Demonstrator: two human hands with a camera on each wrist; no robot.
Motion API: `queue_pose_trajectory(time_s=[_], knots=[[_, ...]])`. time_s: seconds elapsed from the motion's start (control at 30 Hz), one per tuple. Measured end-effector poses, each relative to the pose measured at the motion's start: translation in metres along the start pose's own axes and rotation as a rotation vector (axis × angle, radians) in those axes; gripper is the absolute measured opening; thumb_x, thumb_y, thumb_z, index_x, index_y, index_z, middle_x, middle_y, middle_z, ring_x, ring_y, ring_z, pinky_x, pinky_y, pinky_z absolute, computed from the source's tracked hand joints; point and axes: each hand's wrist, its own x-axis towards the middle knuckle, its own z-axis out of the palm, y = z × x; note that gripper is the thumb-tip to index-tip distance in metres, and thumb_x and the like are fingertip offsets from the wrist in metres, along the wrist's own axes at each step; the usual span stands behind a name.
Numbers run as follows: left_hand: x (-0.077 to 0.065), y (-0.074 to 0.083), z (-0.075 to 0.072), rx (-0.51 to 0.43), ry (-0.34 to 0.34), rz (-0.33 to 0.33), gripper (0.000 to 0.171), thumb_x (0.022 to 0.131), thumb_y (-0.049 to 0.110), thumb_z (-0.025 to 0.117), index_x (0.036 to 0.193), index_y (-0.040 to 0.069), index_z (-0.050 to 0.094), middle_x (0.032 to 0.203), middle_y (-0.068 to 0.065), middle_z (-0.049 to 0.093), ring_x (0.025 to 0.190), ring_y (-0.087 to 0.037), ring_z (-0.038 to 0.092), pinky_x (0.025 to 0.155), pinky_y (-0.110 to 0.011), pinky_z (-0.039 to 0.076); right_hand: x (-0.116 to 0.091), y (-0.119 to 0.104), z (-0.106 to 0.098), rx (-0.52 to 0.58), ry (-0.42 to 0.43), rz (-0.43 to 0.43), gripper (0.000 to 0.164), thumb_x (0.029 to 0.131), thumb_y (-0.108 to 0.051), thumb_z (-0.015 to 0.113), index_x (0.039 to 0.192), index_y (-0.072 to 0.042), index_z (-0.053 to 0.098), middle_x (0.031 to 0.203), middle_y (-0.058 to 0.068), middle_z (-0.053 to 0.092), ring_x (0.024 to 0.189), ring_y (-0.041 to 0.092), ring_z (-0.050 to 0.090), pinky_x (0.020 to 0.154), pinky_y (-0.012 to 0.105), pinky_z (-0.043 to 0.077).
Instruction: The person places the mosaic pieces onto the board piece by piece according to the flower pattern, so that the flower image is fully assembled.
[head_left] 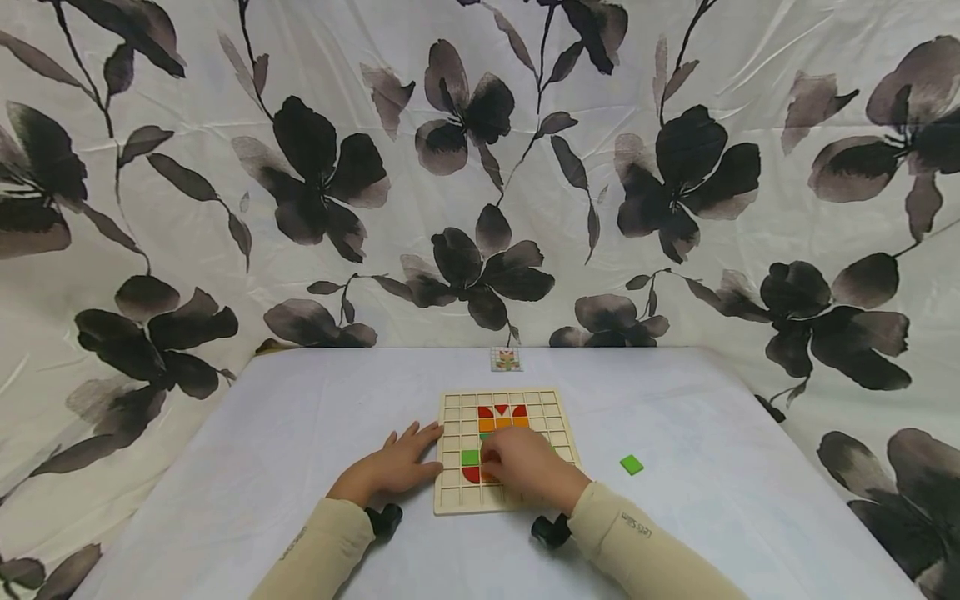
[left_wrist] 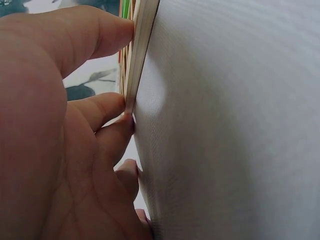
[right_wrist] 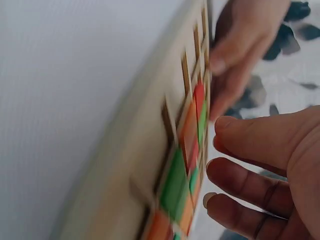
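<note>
A wooden grid board [head_left: 450, 502] lies on the white-covered table with coloured tiles set in its middle cells. Red pieces [head_left: 520, 411] and an orange row [head_left: 487, 425] sit toward its far side; a green square [head_left: 470, 457] and a red rounded piece [head_left: 471, 475] lie nearer. My left hand [head_left: 393, 464] touches the board's left edge with thumb and extended fingertips. Over the near middle of the board is my right hand [head_left: 528, 462], hiding some tiles. In the right wrist view its thumb and fingers [right_wrist: 245, 182] are apart, with nothing visible between them, close above the tiles.
A loose green square tile [head_left: 632, 464] lies on the table to the right of the board. Behind the board is a small pattern card [head_left: 506, 359] with a coloured design. A flower-printed cloth [head_left: 472, 208] hangs behind the table.
</note>
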Motion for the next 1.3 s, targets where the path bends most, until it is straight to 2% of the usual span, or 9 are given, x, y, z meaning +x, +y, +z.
queue_pose_trajectory(time_s=[0.17,0.27,0.43,0.63,0.8,0.9,1.1,1.3], knots=[[-0.001,0.001,0.001,0.006,0.006,-0.009,0.067,0.092,0.035,0.06,0.15,0.011,0.037,0.159,-0.007,0.032,0.15,-0.036,0.015,0.119,-0.062,0.006,-0.008,0.027,-0.015,-0.007,0.012,0.042,0.01,0.089,-0.022,0.07,0.095,-0.017,0.075,0.088,-0.007,0.07,0.076,0.008,0.057,0.071,0.027,0.052],[-0.001,0.001,0.001,0.013,0.008,-0.014,0.067,0.092,0.036,0.06,0.15,0.011,0.037,0.159,-0.006,0.032,0.15,-0.036,0.015,0.119,-0.062,0.007,-0.015,0.045,-0.023,0.013,-0.018,0.096,0.011,0.088,-0.021,0.07,0.097,-0.016,0.074,0.088,-0.004,0.068,0.077,0.011,0.056,0.071,0.031,0.051],[0.0,-0.001,0.003,0.014,0.008,-0.016,0.067,0.091,0.036,0.06,0.149,0.011,0.038,0.158,-0.006,0.032,0.15,-0.036,0.015,0.119,-0.061,0.007,-0.03,0.076,-0.037,0.052,-0.071,0.186,0.01,0.087,-0.015,0.071,0.096,-0.017,0.073,0.092,-0.003,0.066,0.087,0.016,0.059,0.082,0.038,0.052],[0.001,-0.002,0.004,0.021,0.01,-0.015,0.066,0.092,0.036,0.06,0.149,0.011,0.038,0.158,-0.007,0.032,0.15,-0.037,0.015,0.119,-0.062,0.007,-0.052,0.106,-0.055,0.039,-0.143,0.281,0.024,0.081,-0.008,0.074,0.101,-0.02,0.072,0.102,0.0,0.064,0.097,0.02,0.058,0.088,0.041,0.051],[0.0,-0.002,0.004,0.02,0.014,-0.019,0.066,0.091,0.035,0.061,0.149,0.011,0.039,0.158,-0.007,0.032,0.15,-0.037,0.016,0.119,-0.062,0.007,-0.073,0.124,-0.064,0.054,-0.23,0.328,0.036,0.074,0.001,0.075,0.102,-0.021,0.07,0.104,0.003,0.062,0.095,0.02,0.054,0.082,0.041,0.05],[0.0,-0.001,0.004,0.02,0.011,-0.023,0.066,0.091,0.036,0.061,0.148,0.012,0.04,0.158,-0.007,0.033,0.15,-0.036,0.016,0.119,-0.062,0.008,-0.083,0.133,-0.065,0.047,-0.249,0.341,0.039,0.07,0.006,0.074,0.097,-0.022,0.069,0.101,0.002,0.061,0.093,0.02,0.054,0.081,0.041,0.049],[0.0,0.0,0.004,0.02,0.016,-0.024,0.066,0.09,0.036,0.061,0.149,0.013,0.04,0.158,-0.006,0.034,0.15,-0.036,0.016,0.119,-0.061,0.008,-0.092,0.146,-0.061,0.073,-0.22,0.357,0.034,0.072,0.008,0.069,0.089,-0.02,0.067,0.094,-0.001,0.06,0.089,0.019,0.051,0.077,0.038,0.049],[0.003,0.001,0.004,0.031,0.024,-0.015,0.067,0.091,0.036,0.06,0.149,0.011,0.039,0.158,-0.007,0.033,0.149,-0.037,0.016,0.119,-0.062,0.008,-0.095,0.148,-0.061,0.1,-0.185,0.356,0.027,0.072,0.003,0.073,0.086,-0.019,0.067,0.087,-0.002,0.06,0.085,0.018,0.051,0.075,0.036,0.048]])
